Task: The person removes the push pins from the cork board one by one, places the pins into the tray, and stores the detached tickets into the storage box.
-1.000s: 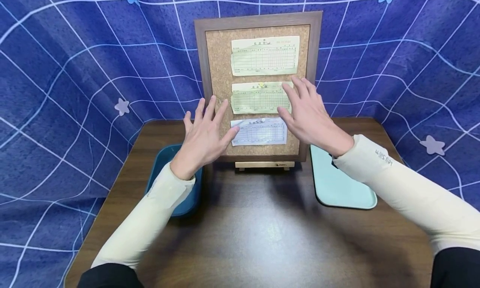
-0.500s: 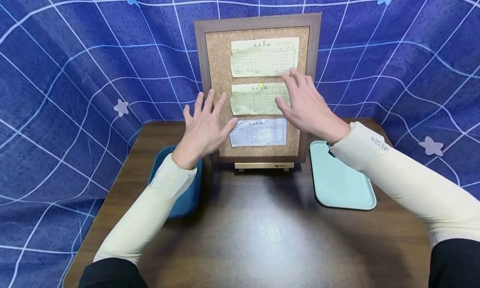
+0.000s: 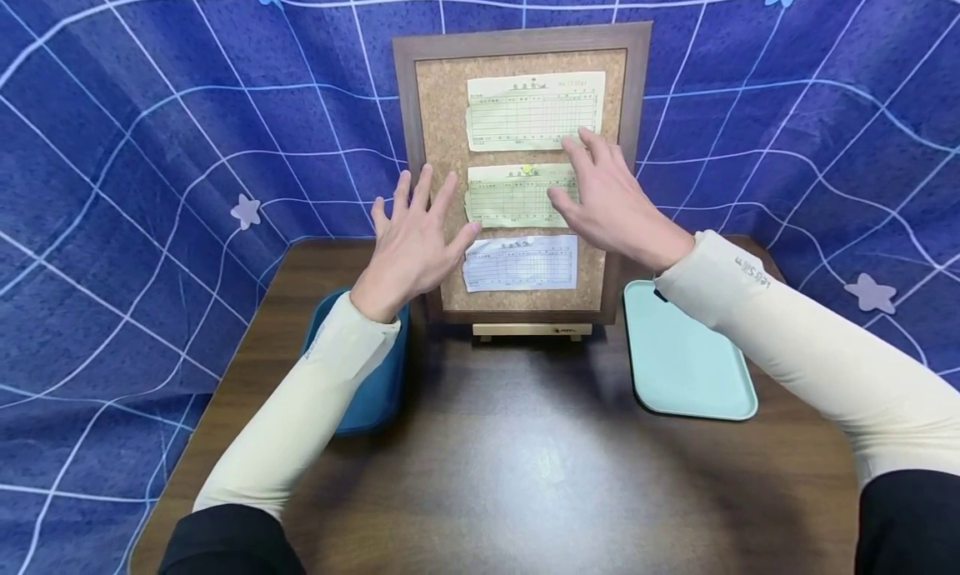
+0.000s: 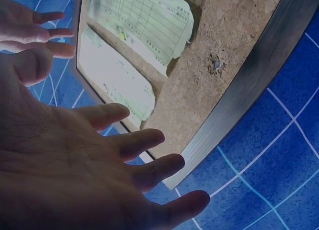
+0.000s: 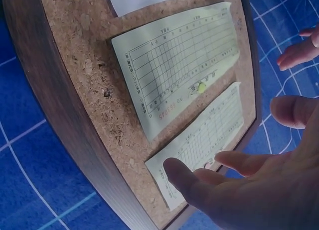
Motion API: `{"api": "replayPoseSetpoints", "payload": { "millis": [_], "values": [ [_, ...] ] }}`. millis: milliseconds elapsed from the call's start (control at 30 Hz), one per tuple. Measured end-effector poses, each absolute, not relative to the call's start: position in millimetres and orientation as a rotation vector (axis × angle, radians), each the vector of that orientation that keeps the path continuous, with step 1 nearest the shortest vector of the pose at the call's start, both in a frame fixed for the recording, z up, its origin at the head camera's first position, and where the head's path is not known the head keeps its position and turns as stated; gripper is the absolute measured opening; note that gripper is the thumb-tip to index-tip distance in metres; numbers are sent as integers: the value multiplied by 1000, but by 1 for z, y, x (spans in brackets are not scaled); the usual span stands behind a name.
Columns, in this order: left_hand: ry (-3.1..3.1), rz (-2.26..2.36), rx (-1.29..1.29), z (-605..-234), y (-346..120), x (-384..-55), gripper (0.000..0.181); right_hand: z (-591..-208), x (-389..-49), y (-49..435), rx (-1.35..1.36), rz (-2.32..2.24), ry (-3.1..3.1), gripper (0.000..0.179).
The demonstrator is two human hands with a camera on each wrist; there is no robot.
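A framed corkboard (image 3: 444, 133) stands upright, with three paper receipt slips fixed to it in a column. The top slip (image 3: 532, 115) and the middle slip (image 3: 513, 200) are pale green; the bottom slip (image 3: 521, 267) is bluish white. A yellow pushpin (image 5: 201, 87) shows on the middle slip. My left hand (image 3: 415, 246), fingers spread, is in front of the board's left side, its thumb overlapping the bottom slip's left edge. Level with the middle slip's right end is my right hand (image 3: 615, 202), fingers loosely bent, fingertips overlapping the top slip's lower edge. Both hands hold nothing.
The board rests on a small wooden easel (image 3: 532, 329) on the brown table (image 3: 525, 458). A dark blue bin (image 3: 378, 400) stands at the left, partly behind my left arm. A mint tray (image 3: 690, 375) lies at the right. Blue patterned cloth (image 3: 150, 183) hangs behind.
Both hands have risen a little in front of the board, the right one also shifting slightly left across the slips. The slips stay where they were.
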State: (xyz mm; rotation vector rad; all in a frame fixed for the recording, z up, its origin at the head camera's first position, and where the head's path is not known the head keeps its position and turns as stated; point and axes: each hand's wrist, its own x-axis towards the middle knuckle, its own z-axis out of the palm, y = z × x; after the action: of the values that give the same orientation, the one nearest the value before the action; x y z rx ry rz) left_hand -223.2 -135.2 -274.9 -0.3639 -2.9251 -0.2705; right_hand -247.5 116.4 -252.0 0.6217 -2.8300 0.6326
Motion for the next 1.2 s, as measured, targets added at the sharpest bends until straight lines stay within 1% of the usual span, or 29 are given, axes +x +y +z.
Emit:
{"api": "replayPoseSetpoints", "payload": {
  "millis": [733, 900, 1133, 1200],
  "values": [
    [-2861, -311, -355, -259, -131, -244, 75, -231, -273, 95, 622, 551, -2819, 64],
    [-2830, -298, -349, -255, -129, -249, 73, -226, -279, 94, 629, 537, -2784, 61],
    [-2717, -382, -330, -252, -124, -260, 62, -220, -288, 94, 595, 606, -2724, 52],
    [-2697, -401, -323, -251, -124, -263, 62, -219, -291, 94, 591, 621, -2714, 50]
  ]
}}
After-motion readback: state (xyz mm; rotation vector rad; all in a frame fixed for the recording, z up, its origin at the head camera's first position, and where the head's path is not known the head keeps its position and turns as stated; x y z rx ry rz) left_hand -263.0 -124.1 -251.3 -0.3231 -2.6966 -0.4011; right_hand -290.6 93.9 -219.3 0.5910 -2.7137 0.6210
